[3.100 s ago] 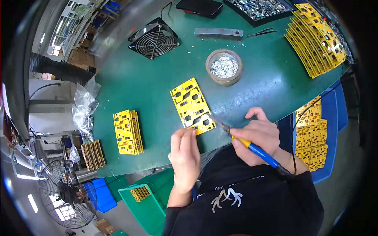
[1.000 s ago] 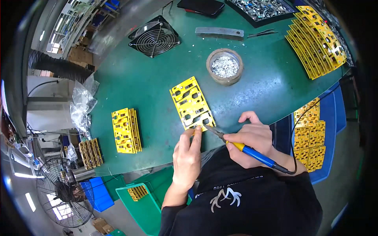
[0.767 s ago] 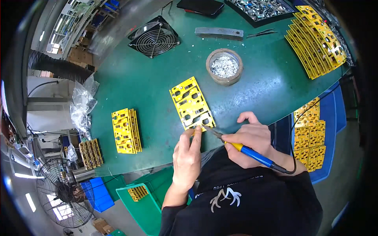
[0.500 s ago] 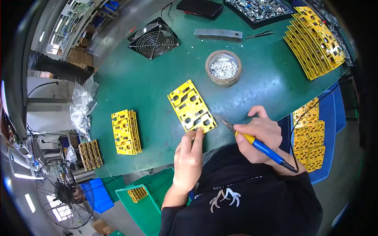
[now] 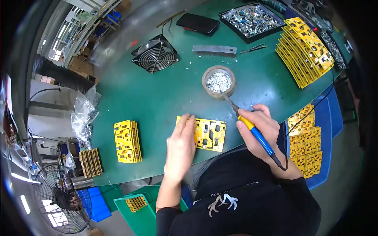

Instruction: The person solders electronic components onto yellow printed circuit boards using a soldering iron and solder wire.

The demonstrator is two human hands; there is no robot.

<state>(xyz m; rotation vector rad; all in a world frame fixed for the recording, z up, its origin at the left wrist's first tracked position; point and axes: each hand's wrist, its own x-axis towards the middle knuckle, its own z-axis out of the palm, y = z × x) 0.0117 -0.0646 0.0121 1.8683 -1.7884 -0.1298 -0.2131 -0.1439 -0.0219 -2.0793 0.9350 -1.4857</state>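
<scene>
A yellow circuit board panel (image 5: 221, 135) with cut-out openings lies on the green table in front of me. My left hand (image 5: 180, 143) is closed over its left part, fingers reaching across to the far edge; the thumb is hidden. In my right hand (image 5: 260, 128) is a soldering iron (image 5: 260, 139) with a blue and yellow handle, held like a pen. Its metal tip points away to the left and meets the near rim of a round brown pot (image 5: 205, 80). Silvery-white bits (image 5: 219, 81) fill the pot.
Stacked yellow boards stand at left (image 5: 125, 141) and far right (image 5: 305, 51). Beyond the pot are a fan (image 5: 156, 57), a metal strip (image 5: 214, 49), tweezers (image 5: 254, 48) and a black tray (image 5: 252, 38) of small parts. A blue bin (image 5: 325, 157) with boards sits below right.
The board has turned so its long side runs left to right, and my left hand has moved from its near corner onto its left part. The iron's tip has gone from beside the board to the pot.
</scene>
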